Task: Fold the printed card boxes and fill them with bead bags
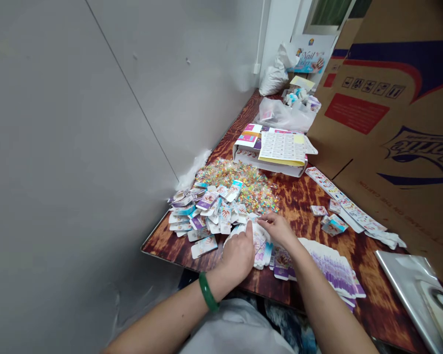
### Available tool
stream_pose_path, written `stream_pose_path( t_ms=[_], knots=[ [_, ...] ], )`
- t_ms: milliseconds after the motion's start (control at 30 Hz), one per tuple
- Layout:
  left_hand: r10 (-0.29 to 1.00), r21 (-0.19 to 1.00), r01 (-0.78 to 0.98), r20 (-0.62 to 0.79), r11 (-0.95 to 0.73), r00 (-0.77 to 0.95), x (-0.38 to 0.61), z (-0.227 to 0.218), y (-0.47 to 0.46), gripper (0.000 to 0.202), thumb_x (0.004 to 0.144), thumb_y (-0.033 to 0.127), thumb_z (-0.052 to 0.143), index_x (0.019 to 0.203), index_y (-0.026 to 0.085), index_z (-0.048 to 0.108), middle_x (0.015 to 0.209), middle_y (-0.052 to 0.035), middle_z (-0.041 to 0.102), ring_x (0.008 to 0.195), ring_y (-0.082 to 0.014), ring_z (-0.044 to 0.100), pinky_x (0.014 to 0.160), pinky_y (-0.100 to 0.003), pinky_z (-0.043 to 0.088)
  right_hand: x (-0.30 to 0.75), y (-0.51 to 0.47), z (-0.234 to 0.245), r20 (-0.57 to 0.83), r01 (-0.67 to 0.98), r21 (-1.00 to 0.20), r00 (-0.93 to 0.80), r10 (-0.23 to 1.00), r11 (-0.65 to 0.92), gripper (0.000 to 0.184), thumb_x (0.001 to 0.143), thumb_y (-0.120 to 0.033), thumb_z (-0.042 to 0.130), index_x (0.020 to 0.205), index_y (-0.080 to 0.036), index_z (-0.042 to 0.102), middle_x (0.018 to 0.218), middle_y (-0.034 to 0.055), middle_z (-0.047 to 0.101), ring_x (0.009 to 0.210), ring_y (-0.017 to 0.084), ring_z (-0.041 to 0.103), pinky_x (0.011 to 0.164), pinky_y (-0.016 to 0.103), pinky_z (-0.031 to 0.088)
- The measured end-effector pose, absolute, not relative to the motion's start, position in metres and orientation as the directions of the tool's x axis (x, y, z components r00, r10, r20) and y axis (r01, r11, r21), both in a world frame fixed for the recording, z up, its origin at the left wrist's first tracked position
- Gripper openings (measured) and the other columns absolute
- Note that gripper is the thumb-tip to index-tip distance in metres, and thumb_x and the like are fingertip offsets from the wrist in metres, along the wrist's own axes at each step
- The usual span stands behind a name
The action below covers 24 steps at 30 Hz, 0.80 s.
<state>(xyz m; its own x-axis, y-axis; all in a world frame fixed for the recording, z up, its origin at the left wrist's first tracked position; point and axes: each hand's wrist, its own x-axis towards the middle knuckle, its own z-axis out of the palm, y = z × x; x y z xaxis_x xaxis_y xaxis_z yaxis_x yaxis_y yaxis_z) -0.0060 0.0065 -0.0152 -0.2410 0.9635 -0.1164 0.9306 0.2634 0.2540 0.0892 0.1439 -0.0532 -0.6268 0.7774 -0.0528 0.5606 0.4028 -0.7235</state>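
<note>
My left hand (239,251), with a green bangle (208,292) on its wrist, is closed over a stack of flat printed cartons (263,250); its index finger points up toward a small printed box (253,217). From the other side, my right hand (277,228) pinches at that box. Most of the box is hidden by the fingers. To the left lies a heap of small folded nail boxes (208,209) in white, blue and purple. Behind it spreads a pile of small clear packets with colourful pieces (239,179). Fanned flat purple cartons (328,265) lie right of my right forearm.
A grey wall (96,147) borders the table on the left. A large cardboard carton (391,123) stands along the right. Farther back are a box topped with printed sheets (284,147) and plastic bags (286,114). Sticker strips (343,199) and a clear plastic packet (409,285) lie right.
</note>
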Motion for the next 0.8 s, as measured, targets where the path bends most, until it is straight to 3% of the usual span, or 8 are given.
stream_pose_path(
  t_ms=[100, 233, 433, 633, 800],
  knots=[
    [0.967, 0.266, 0.930, -0.094, 0.255, -0.239, -0.006, -0.016, 0.007, 0.056, 0.081, 0.025, 0.049, 0.132, 0.006, 0.034, 0.093, -0.0155, 0.062, 0.088, -0.0271, 0.058, 0.076, -0.036, 0.044, 0.089, 0.141, -0.050, -0.073, 0.571, -0.713, -0.637, 0.767, 0.406, 0.020, 0.076, -0.032, 0.056, 0.079, -0.020, 0.072, 0.086, 0.0055, 0.070, 0.080, 0.021, 0.062, 0.074, 0.031, 0.045],
    [0.962, 0.285, 0.919, -0.083, 0.273, -0.260, -0.003, -0.018, 0.009, 0.073, 0.072, 0.041, 0.064, 0.128, 0.003, 0.038, 0.103, -0.0184, 0.058, 0.098, -0.0315, 0.053, 0.083, -0.040, 0.042, 0.089, 0.138, -0.051, -0.105, 0.612, -0.683, -0.621, 0.777, 0.397, 0.020, 0.075, -0.028, 0.055, 0.083, -0.018, 0.071, 0.086, 0.0069, 0.070, 0.082, 0.022, 0.063, 0.074, 0.031, 0.044],
    [0.962, 0.313, 0.910, -0.119, 0.273, -0.247, -0.001, -0.023, 0.010, 0.055, 0.070, 0.035, 0.064, 0.113, 0.004, 0.050, 0.106, -0.0190, 0.054, 0.098, -0.0312, 0.050, 0.086, -0.041, 0.040, 0.090, 0.134, -0.050, -0.138, 0.650, -0.644, -0.617, 0.774, 0.404, 0.020, 0.073, -0.026, 0.058, 0.082, -0.016, 0.072, 0.093, 0.0112, 0.069, 0.090, 0.026, 0.062, 0.078, 0.034, 0.044],
    [0.962, 0.355, 0.894, -0.119, 0.273, -0.246, -0.002, -0.024, 0.007, 0.069, 0.073, 0.029, 0.057, 0.132, 0.004, 0.033, 0.114, -0.0188, 0.050, 0.103, -0.0309, 0.047, 0.089, -0.040, 0.039, 0.091, 0.131, -0.043, -0.098, 0.627, -0.671, -0.605, 0.790, 0.396, 0.021, 0.073, -0.026, 0.057, 0.085, -0.017, 0.071, 0.094, 0.0095, 0.068, 0.091, 0.023, 0.060, 0.082, 0.032, 0.042],
    [0.958, 0.395, 0.873, -0.145, 0.286, -0.248, -0.009, -0.020, 0.002, 0.077, 0.072, 0.031, 0.053, 0.138, 0.004, 0.024, 0.112, -0.0176, 0.049, 0.104, -0.0312, 0.045, 0.091, -0.040, 0.036, 0.095, 0.134, -0.042, -0.104, 0.579, -0.743, -0.596, 0.796, 0.336, 0.026, 0.075, -0.034, 0.054, 0.086, -0.016, 0.069, 0.087, 0.0083, 0.068, 0.081, 0.022, 0.061, 0.073, 0.030, 0.043]
  ],
)
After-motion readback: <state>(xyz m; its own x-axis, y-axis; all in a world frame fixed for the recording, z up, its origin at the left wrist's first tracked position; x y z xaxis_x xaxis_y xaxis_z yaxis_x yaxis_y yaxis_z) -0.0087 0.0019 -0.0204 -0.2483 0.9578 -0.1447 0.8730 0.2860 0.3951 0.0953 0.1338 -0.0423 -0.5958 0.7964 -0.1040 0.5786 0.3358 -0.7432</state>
